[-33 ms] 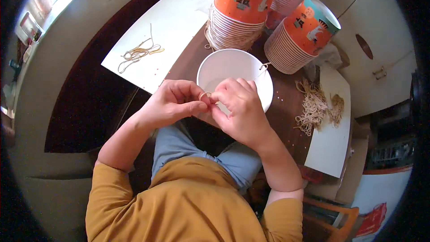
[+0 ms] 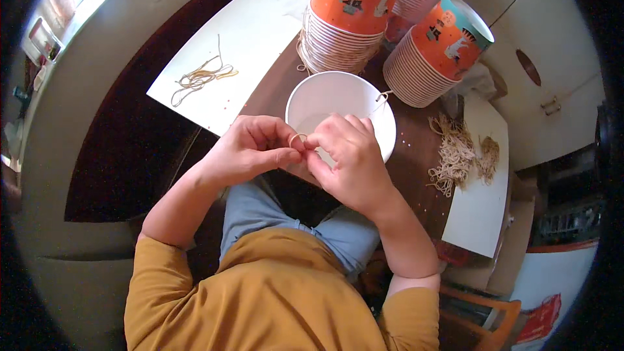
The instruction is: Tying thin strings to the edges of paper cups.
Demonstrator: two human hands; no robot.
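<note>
A white paper bucket [image 2: 385, 131] stands on the table's near edge, its open top facing me. One end of a pale cord [image 2: 383, 95] is threaded through its right rim. At the near side of the rim, a small loop of cord [image 2: 296, 136] sticks up between my fingertips. My left hand [image 2: 257, 148] pinches it with thumb and forefinger. My right hand [image 2: 349, 156] meets the left there, its thumb and fingers pressed together on the cord. The two hands hide the near rim and the cord's end.
Behind the bucket rise a tall stack of orange printed buckets [image 2: 354, 3] and a second stack [image 2: 448, 42] to its right. Tan cords [image 2: 201, 78] lie on the white board [image 2: 263, 23] at left. A pile of pale cords [image 2: 453, 159] and a smaller bundle [image 2: 487, 158] sit at right.
</note>
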